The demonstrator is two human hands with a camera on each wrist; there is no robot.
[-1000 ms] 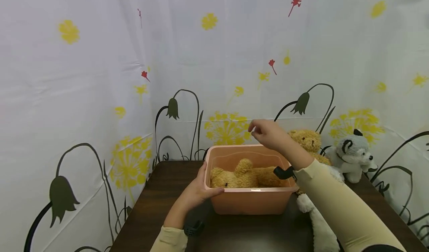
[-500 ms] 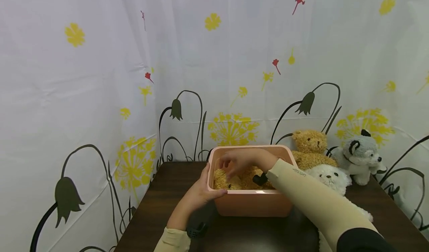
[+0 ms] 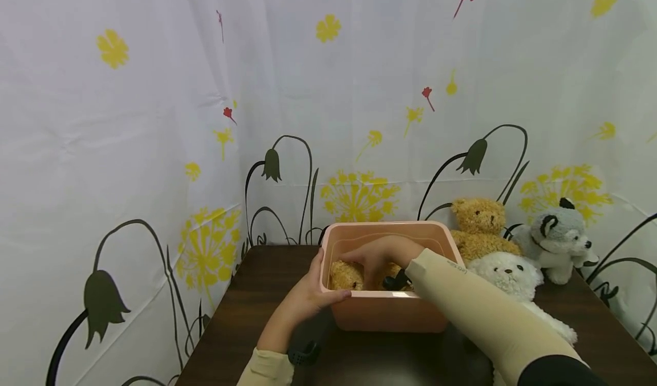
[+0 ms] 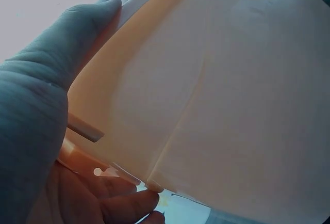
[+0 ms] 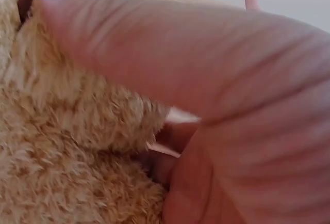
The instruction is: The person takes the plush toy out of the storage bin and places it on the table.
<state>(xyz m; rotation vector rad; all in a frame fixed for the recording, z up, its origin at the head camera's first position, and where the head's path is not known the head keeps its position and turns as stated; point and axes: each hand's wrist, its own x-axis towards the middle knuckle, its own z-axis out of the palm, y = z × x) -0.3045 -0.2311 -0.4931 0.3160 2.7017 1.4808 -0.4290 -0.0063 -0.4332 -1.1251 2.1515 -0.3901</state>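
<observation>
A pink plastic bin (image 3: 387, 316) stands on the dark table, and a golden teddy bear (image 3: 344, 276) lies inside it. My left hand (image 3: 310, 289) holds the bin's left end, thumb over the front rim; in the left wrist view its fingers (image 4: 124, 203) curl under the edge. Down in the bin, my right hand (image 3: 382, 256) grips the bear around its upper part. Close up in the right wrist view, the thumb presses into the bear's curly fur (image 5: 72, 136) while the other fingers go behind it. Hand and sleeve hide much of the bear.
To the bin's right sit another golden teddy bear (image 3: 479, 229), a white plush toy (image 3: 510, 275) partly behind my right forearm, and a grey-and-white plush dog (image 3: 556, 240). Behind the wooden table (image 3: 256, 283) hangs a flower-printed cloth (image 3: 287, 78).
My right hand has come down from above the bin's back rim into the bin and taken hold of the teddy bear. My left hand has stayed on the bin. The view has shifted slightly.
</observation>
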